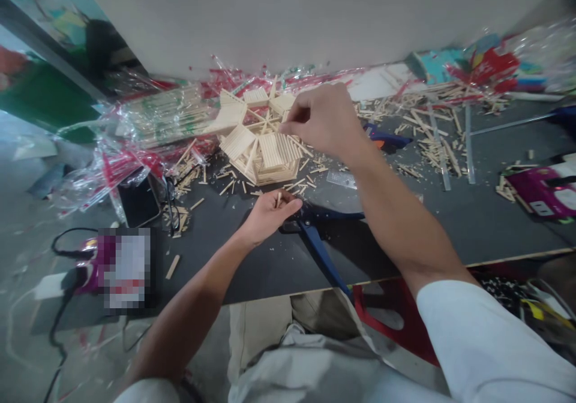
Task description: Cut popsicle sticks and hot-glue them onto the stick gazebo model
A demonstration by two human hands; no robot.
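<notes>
A wooden stick model point(261, 169) with slatted roof panels stands on the dark table. My right hand point(326, 118) is over its right side, thumb and fingers pinched close to a roof panel point(279, 150). Whatever sits between those fingertips is too small or hidden to make out. Nearer to me, my left hand point(270, 214) is closed around a short wooden stick point(279, 199), whose end shows by the thumb. Just beside that hand lies a hand cutter with blue handles point(317, 253), its head partly covered by my fingers.
Cut stick pieces point(438, 142) are scattered about the model and to the right. Plastic-wrapped stick bundles point(157, 115) lie at the back left. A phone point(139, 199), glasses point(171, 202) and a purple power strip point(87, 265) are on the left; another purple strip point(540, 193) is right.
</notes>
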